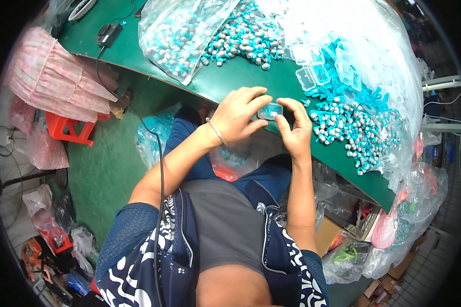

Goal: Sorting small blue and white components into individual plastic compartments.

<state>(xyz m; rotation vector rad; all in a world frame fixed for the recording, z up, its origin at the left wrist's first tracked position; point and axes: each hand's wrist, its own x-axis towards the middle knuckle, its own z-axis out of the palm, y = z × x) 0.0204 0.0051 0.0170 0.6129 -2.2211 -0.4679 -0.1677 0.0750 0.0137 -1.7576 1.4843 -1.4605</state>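
A small clear plastic box with some teal inside is held between my hands at the table's near edge. My left hand, a bangle on its wrist, has thumb and fingers curved around the box's left end. On the right end, my right hand pinches with thumb and index finger. Just right of it spreads a pile of teal cords with grey-and-white striped ends. Several clear plastic boxes lie on that pile's far side.
A clear bag of similar corded pieces lies on the green table, beside a loose heap. Clear plastic sheeting covers the right side. A black cable hangs down. A red stool stands at left.
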